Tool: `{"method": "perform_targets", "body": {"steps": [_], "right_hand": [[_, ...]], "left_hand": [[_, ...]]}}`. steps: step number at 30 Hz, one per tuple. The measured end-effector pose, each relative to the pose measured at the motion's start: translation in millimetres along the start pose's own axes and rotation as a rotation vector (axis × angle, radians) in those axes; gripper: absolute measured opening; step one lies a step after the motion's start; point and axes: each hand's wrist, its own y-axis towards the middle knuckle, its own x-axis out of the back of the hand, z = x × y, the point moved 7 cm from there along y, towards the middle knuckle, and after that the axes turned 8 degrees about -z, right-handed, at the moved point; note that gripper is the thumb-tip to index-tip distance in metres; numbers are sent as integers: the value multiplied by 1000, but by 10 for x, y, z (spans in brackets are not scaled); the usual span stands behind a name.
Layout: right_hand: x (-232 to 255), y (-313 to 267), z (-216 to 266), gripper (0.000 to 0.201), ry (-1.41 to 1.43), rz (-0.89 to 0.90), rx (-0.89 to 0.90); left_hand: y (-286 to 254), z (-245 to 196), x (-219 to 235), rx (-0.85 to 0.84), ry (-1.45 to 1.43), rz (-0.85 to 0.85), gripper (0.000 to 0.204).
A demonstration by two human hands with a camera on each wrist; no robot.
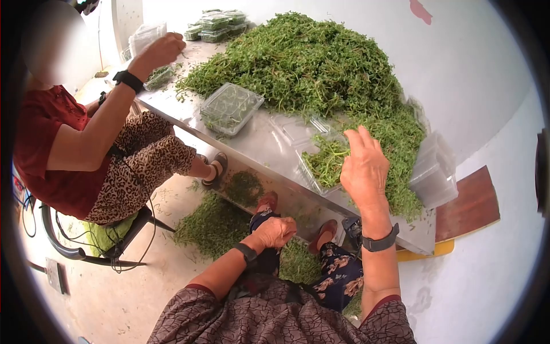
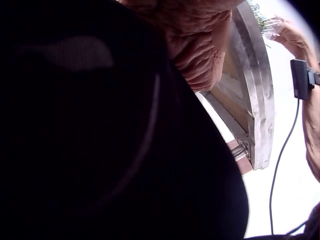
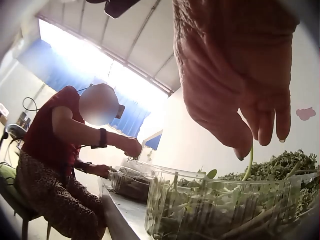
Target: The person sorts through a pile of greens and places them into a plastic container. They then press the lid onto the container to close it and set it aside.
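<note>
My right hand [image 1: 365, 166] is over an open clear plastic box [image 3: 165, 202] of leafy greens at the table's near edge. In the right wrist view, a thin green stem [image 3: 249, 167] rises from the box to my thumb and fingers, which pinch its top. Cut stems and leaves [image 1: 327, 160] fill much of the box. My left hand [image 1: 275, 231] hangs loosely curled near my knee, below the table edge, with nothing showing in it. Close up in the left wrist view, only part of that hand [image 2: 200, 40] shows, the rest hidden by darkness.
A large heap of greens [image 1: 309, 57] covers the back of the metal table [image 1: 263, 152]. A lidded box [image 1: 232, 109] stands left, stacked empty boxes [image 1: 435, 172] right, and filled boxes [image 1: 215, 23] behind. Another person [image 1: 80, 135] sits at left. Greens [image 1: 209, 229] lie on the floor.
</note>
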Motion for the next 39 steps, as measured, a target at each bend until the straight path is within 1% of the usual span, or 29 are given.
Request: {"method": "perform_targets", "body": {"steps": [1, 2, 4, 5, 7, 8, 10, 11, 13, 14, 16, 17, 19, 20, 22, 23, 25, 29, 31, 34, 35, 37, 39], "right_hand": [[0, -14, 49, 36, -22, -54, 147], [-40, -27, 2, 36, -23, -55, 146], [-213, -51, -56, 44, 117, 132, 129], [-213, -45, -63, 44, 115, 129, 127], [-268, -41, -24, 28, 151, 221, 124], [-285, -35, -26, 28, 151, 218, 116], [-400, -44, -40, 22, 107, 300, 133], [-427, -36, -55, 22, 105, 299, 128], [-515, -29, -116, 14, 50, 342, 79], [-532, -25, -134, 14, 51, 342, 76], [-571, -46, -149, 20, 45, 369, 107], [-583, -56, -158, 20, 45, 369, 103], [-533, -34, -131, 6, 157, 256, 122], [-545, -37, -143, 6, 156, 255, 120], [-448, -14, -134, 9, 233, 103, 160], [-441, -4, -134, 9, 233, 103, 156], [-337, 36, -55, 11, 285, 2, 207], [-410, -12, -21, 13, 241, 16, 223], [-488, -63, -13, 15, 180, 68, 265], [-426, -42, -26, 17, 230, 121, 270], [-408, -43, -22, 17, 231, 123, 266], [-285, -23, -5, 20, 244, -2, 280], [-249, -7, 23, 22, 290, 33, 269]], "left_hand": [[2, -4, 1, -1, 0, -1, 8], [1, -5, 0, 6, 1, 2, 8], [15, -18, 10, 9, 5, 8, 8], [16, -19, 12, 15, 11, 7, 8], [9, -12, 6, 21, 18, 10, 8], [4, -5, 4, 17, 15, 10, 9], [8, -2, 4, 8, 13, 18, 9], [11, 3, -6, 16, 15, 30, 10], [12, 11, -13, 24, 18, 43, 10], [11, 11, -8, 22, 15, 38, 10], [11, 2, -2, 19, 12, 38, 11], [12, -7, 1, 19, 14, 35, 11], [18, -10, 0, 17, 17, 34, 11], [19, -6, 0, 17, 1, 22, 9], [27, -4, 3, 15, -14, 14, 8], [28, -5, 3, 13, -10, 12, 8], [19, -11, -4, 11, -6, 18, 8], [19, 1, 3, 21, 8, 13, 10], [22, 1, 17, 12, 12, 3, 10], [13, 9, 21, 13, 25, -8, 10], [15, 9, 17, 3, 34, -9, 9], [16, 7, 4, -9, 42, -9, 9], [21, 20, -7, 11, 40, -5, 9]]}}
